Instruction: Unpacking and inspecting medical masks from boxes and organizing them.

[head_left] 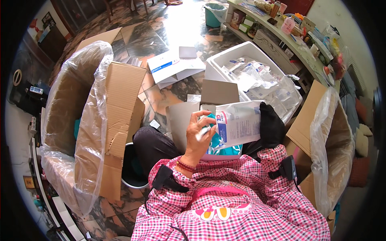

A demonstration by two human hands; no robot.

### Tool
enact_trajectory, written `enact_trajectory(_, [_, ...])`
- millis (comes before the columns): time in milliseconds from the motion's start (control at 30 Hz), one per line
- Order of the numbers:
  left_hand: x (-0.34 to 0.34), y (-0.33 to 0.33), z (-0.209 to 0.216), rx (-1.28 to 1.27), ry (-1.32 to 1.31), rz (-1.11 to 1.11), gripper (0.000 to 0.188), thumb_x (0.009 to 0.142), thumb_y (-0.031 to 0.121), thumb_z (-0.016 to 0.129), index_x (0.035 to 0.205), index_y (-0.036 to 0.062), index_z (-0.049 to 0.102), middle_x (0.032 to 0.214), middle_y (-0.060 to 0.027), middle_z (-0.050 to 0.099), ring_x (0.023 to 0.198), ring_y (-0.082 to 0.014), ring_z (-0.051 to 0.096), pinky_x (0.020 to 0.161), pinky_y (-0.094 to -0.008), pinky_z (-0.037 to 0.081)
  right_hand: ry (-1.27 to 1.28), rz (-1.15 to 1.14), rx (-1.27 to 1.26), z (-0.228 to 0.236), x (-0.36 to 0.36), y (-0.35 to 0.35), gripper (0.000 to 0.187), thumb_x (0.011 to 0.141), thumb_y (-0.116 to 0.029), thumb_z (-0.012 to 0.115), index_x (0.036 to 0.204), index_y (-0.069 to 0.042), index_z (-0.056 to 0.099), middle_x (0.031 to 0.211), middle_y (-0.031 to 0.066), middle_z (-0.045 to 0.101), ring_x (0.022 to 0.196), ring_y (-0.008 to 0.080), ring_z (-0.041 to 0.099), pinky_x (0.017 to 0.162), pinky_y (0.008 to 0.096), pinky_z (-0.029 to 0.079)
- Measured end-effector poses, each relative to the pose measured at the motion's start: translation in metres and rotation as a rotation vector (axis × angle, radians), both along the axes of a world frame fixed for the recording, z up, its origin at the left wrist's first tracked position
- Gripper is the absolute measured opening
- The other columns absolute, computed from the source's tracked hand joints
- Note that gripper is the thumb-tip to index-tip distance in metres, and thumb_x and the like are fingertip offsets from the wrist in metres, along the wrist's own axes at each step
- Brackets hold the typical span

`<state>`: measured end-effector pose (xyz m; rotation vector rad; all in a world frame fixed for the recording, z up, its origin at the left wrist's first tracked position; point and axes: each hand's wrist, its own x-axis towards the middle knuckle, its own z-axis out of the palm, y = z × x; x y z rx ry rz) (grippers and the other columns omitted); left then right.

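A white printed plastic pouch (pixel 241 124) lies across an open carton (pixel 181 120) on my lap. Its right end is in my right hand (pixel 272 126), which wears a black glove; those fingertips are hard to make out. Bare, with a beaded bracelet at the wrist, my left hand (pixel 200 130) curls its fingers by the pouch's left edge. A small crumpled white piece (pixel 202 133) shows at its thumb; exactly what the fingers grip is hidden. Teal face masks (pixel 227 150) with white loops fill the carton beneath the pouch and beside my left fingers.
Large cardboard boxes with clear plastic liners stand at left (pixel 90 120) and right (pixel 331 148). A white foam box (pixel 219 66) ahead holds many clear packets. A flattened white carton (pixel 173 66) lies on the floor. A round bin (pixel 132 182) stands by my left knee.
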<state>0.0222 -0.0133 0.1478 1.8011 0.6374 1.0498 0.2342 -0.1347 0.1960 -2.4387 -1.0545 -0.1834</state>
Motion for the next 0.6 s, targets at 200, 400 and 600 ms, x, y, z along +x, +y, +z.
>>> enact_trajectory(200, [0.007, -0.002, -0.025, -0.068, -0.139, -0.121, 0.037, 0.088, 0.034, 0.068, 0.104, 0.0008, 0.070, 0.117, -0.0150, 0.058, 0.104, -0.0287, 0.061, 0.088, -0.0356, 0.050, -0.225, 0.183, -0.001, -0.008, -0.003, 0.000, 0.022, 0.103, -0.030, 0.054, 0.109, -0.023, 0.075, 0.088, 0.0106, 0.074, 0.064, 0.0306, 0.068, 0.053, 0.0389, 0.051])
enact_trajectory(400, [0.007, -0.008, -0.035, -0.151, -0.068, 0.024, 0.045, 0.089, 0.031, 0.067, 0.116, -0.0045, 0.063, 0.116, -0.0175, 0.059, 0.108, -0.0301, 0.060, 0.092, -0.0352, 0.049, 0.246, 0.207, 0.394, -0.032, -0.012, 0.013, 0.024, 0.100, -0.019, 0.055, 0.113, -0.013, 0.075, 0.099, 0.0133, 0.074, 0.067, 0.0262, 0.070, 0.058, 0.0355, 0.054])
enact_trajectory(600, [0.010, -0.016, -0.068, -0.474, -0.240, -0.141, 0.039, 0.083, 0.020, 0.073, 0.113, -0.0032, 0.066, 0.098, -0.0156, 0.068, 0.094, -0.0279, 0.067, 0.084, -0.0363, 0.053, -0.062, 0.360, 0.430, -0.041, -0.020, 0.018, 0.023, 0.096, -0.021, 0.064, 0.112, -0.006, 0.074, 0.092, 0.0175, 0.072, 0.079, 0.0297, 0.071, 0.068, 0.0361, 0.054])
